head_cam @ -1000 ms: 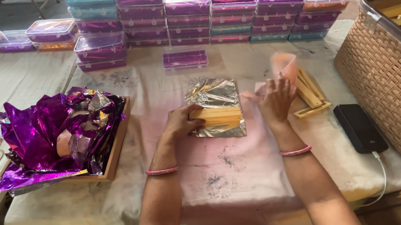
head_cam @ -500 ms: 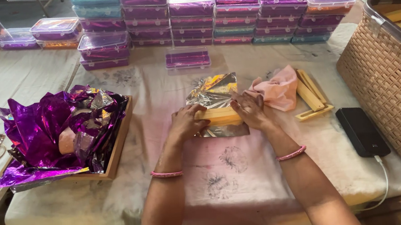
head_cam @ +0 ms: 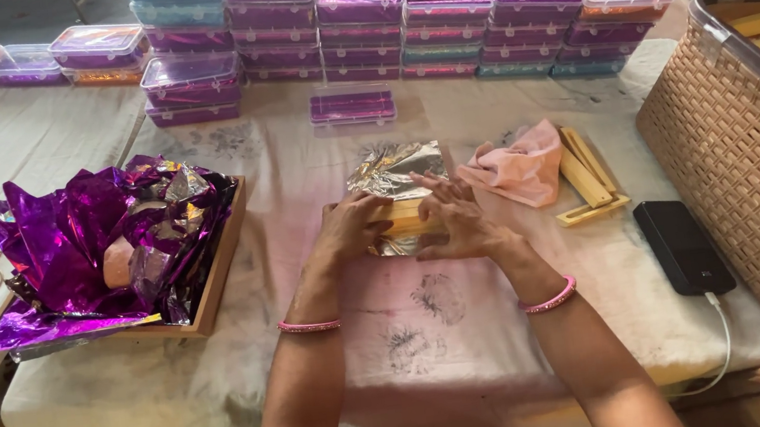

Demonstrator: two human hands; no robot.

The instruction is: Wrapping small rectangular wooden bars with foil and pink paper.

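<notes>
Yellow block (head_cam: pixel 399 216) lies on a sheet of silver foil (head_cam: pixel 397 170) at the middle of the bench (head_cam: pixel 443 349), and we take it as our landmark. Our left hand (head_cam: pixel 350 228) presses on the block's left end, fingers curled over it in a narrow grip that touches both block and foil. Our right hand (head_cam: pixel 457 217) covers the block's right end, fingers spread flat over the foil edge; we cannot tell whether it grasps or only presses. Just right of the block lies a pink cloth (head_cam: pixel 518 164), and beyond it a wooden frame (head_cam: pixel 586 176) of light sticks. Further right rests a black phone (head_cam: pixel 684 246) with a white cable, then a woven basket (head_cam: pixel 737 163) holding more yellow blocks. Left of the block sits a wooden tray (head_cam: pixel 216 280) heaped with purple foil (head_cam: pixel 87 237). Behind the block lies a single clear box (head_cam: pixel 352 108), and behind that stand stacked boxes (head_cam: pixel 359 25) with purple contents.
</notes>
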